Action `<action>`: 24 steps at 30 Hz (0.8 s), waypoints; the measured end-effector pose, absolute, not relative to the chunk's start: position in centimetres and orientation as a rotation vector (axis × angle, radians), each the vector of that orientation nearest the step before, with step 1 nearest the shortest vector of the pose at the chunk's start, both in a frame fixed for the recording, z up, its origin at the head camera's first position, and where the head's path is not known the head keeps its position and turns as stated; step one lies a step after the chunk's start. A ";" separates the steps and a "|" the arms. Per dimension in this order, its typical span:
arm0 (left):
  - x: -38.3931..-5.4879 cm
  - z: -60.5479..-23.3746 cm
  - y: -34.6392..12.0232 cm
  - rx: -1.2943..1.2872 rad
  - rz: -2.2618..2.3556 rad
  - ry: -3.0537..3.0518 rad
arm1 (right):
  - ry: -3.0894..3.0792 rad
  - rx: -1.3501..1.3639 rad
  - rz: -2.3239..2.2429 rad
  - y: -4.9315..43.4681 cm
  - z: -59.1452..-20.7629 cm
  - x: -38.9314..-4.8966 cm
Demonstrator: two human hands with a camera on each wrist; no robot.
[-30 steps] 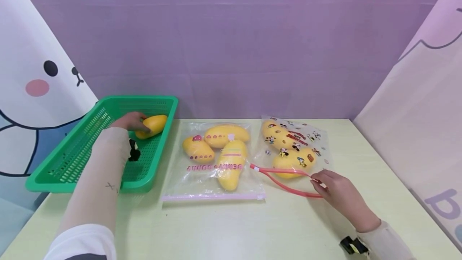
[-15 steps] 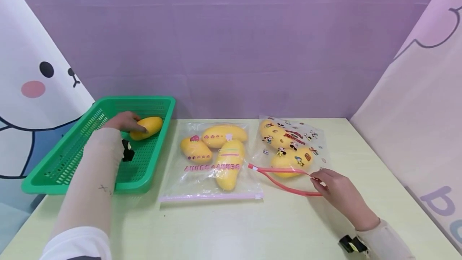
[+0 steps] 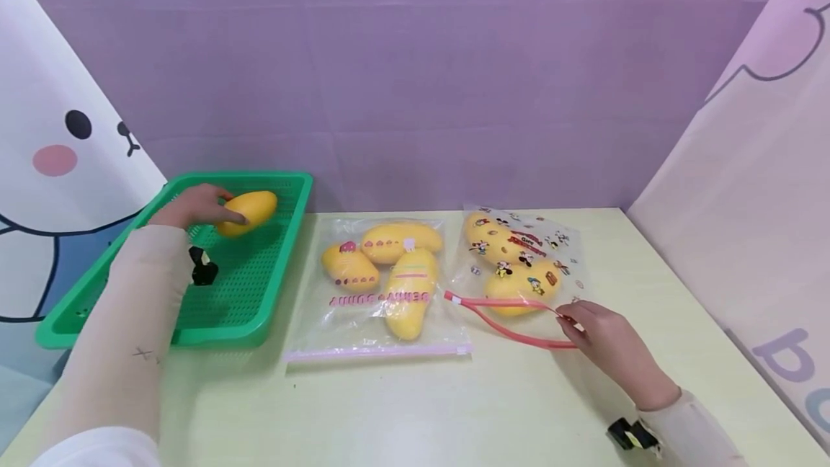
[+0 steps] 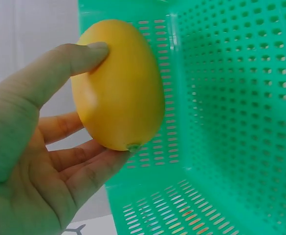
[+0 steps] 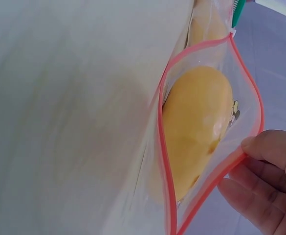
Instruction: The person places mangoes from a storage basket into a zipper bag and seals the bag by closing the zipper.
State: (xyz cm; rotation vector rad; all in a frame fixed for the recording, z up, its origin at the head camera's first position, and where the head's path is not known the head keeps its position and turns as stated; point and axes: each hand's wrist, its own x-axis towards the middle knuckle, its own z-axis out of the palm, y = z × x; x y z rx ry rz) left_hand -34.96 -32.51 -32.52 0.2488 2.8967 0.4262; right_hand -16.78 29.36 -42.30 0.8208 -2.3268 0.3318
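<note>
My left hand (image 3: 197,206) grips a yellow mango (image 3: 254,209) inside the green basket (image 3: 259,330). In the left wrist view the thumb lies across the mango (image 4: 123,88) and the fingers reach under its stem end. At the right, my right hand (image 3: 609,348) pinches the red rim of a clear zip bag (image 3: 570,251) printed with cartoon figures. Its mouth gapes, and two mangoes lie in it, one (image 3: 519,287) nearer the mouth. The right wrist view looks into that bag, with thumb and fingers (image 5: 265,171) on the red zip edge.
Between basket and open bag lies a second zip bag (image 3: 363,323) with a lilac slider edge, holding three mangoes (image 3: 408,301). All rest on a pale table (image 3: 389,416). A purple cloth (image 3: 415,78) hangs behind, with printed cloths at both sides.
My left hand has closed round the mango and lifted it, moving it a little left and up within the basket. The right hand keeps its pinch on the bag rim.
</note>
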 end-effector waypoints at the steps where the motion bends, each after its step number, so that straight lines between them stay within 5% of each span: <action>1: -34.8 -32.3 -32.6 0.250 0.420 2.906 | -2.327 0.823 0.328 29.4 -42.3 -16.8; 24: -30.4 -26.4 -28.1 0.306 0.448 3.086 | -2.395 0.796 0.315 29.3 -42.2 -16.3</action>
